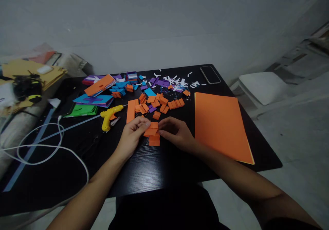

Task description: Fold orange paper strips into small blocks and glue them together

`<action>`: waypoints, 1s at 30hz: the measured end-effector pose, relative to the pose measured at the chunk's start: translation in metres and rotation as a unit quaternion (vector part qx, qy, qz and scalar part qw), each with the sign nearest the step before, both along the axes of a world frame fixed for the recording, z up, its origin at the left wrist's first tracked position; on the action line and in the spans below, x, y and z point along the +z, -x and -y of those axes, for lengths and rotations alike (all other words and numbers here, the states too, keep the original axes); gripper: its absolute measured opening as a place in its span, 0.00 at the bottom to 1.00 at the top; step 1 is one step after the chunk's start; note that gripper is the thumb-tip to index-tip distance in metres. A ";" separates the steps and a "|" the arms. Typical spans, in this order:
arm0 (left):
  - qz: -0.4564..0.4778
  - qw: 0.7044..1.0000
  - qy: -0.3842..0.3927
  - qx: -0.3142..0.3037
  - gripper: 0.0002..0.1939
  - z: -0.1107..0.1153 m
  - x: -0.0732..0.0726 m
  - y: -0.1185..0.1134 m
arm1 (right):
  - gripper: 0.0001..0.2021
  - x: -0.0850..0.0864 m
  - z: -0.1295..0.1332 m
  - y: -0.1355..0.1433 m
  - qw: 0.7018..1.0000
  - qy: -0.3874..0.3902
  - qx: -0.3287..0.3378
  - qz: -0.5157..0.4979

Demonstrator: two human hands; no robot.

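Observation:
Near the front of the black table, a folded orange paper piece (153,132) is held between my two hands. My left hand (133,131) pinches its left side between thumb and fingers. On the other side, my right hand (177,132) is curled with thumb and fingertips at the piece's right edge. Just beyond lie several small folded orange paper pieces (163,100) in a loose heap. A flat orange paper strip (131,110) lies behind my left hand. To the left rests a yellow glue gun (111,115), its nozzle pointing toward the heap.
A stack of orange sheets (218,123) covers the right side. White paper scraps (177,82) and a phone (210,75) lie at the back. Coloured paper bundles (95,99) sit at the back left. A white cable (74,153) loops across the left. A white stool (262,86) stands right.

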State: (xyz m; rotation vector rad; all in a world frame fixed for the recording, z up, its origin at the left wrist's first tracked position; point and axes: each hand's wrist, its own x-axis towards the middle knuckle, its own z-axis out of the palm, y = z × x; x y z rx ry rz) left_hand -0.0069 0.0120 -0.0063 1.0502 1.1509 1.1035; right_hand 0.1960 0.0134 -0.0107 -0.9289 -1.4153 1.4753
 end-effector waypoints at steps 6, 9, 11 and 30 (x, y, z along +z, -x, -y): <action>0.036 0.999 0.019 -0.014 0.12 0.000 -0.002 -0.004 | 0.13 0.000 0.003 0.002 1.000 -0.024 -0.005 -0.011; 0.035 0.999 0.017 -0.019 0.12 0.001 -0.002 -0.003 | 0.13 0.001 0.006 0.005 0.999 -0.039 -0.022 -0.003; 0.016 1.000 -0.001 -0.025 0.11 0.001 -0.001 -0.003 | 0.11 0.002 0.007 0.005 0.998 -0.052 -0.035 0.004; -0.192 0.966 -0.170 -0.029 0.06 0.008 0.006 0.002 | 0.06 0.007 0.004 0.000 0.994 -0.095 -0.021 0.048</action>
